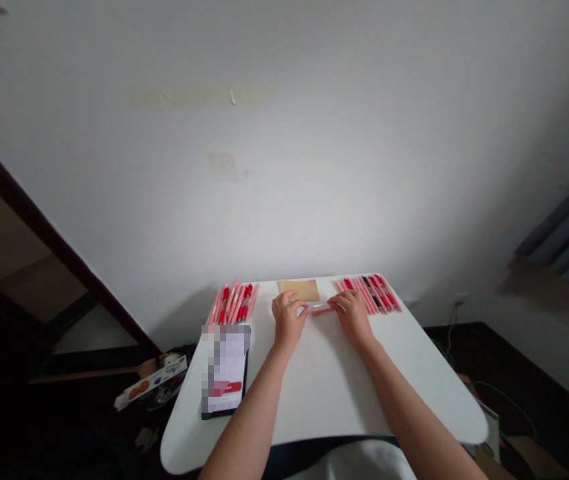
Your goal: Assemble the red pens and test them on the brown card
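Note:
Over the middle of the white table, my left hand and my right hand face each other with thumbs and fingertips pinched. Between them lies a slim pinkish-red pen, with a thin whitish length showing along its far side. Whether that is one pen or two separate parts I cannot tell. Both hands grip at its ends, and the fingertips cover those ends. Just beyond the fingers rests a tan piece of paper or card. My right hand is close to a row of pink, red and dark pens.
Another group of pink and red pens lies at the table's back left. Nearer me, a tablet or phone sits beside my left forearm. The white table has rounded corners and its back edge meets the wall.

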